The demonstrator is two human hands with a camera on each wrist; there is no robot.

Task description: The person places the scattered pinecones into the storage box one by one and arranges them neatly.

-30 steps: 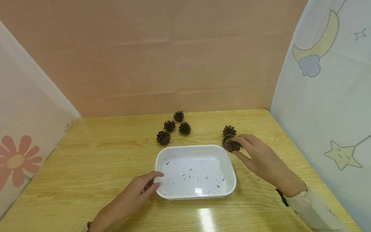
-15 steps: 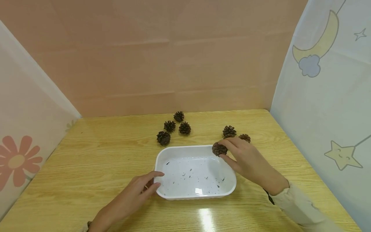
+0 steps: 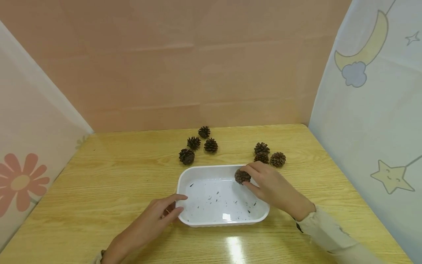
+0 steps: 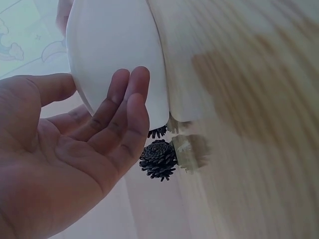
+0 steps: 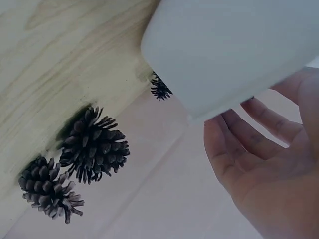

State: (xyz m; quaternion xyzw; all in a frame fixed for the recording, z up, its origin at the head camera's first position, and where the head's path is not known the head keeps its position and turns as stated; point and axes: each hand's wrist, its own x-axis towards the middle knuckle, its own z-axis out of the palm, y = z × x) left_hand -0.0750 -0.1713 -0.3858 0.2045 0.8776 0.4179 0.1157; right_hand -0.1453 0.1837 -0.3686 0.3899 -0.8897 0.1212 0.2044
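Observation:
My right hand (image 3: 271, 185) pinches a brown pine cone (image 3: 241, 177) between thumb and fingers, over the back right part of a white plastic tray (image 3: 211, 214). In the right wrist view the tray's wall hides that cone and the fingertips. At the tray's left end my left hand (image 3: 155, 218) holds the rim, thumb and index finger over it. The left wrist view shows the other fingers bent along the outer wall (image 4: 119, 45). Small dark flakes lie scattered on the tray floor.
Behind the tray's right corner stand three pine cones (image 3: 278, 159), two of them close together. Several more, including a pine cone (image 3: 187, 156), sit behind its left part. Cloth walls, among them a tan backdrop (image 3: 197, 73), border the wooden table (image 3: 115, 176).
My right hand has lifted one pine cone from the right-hand group and carried it left and toward me, over the tray. The left hand stays at the rim.

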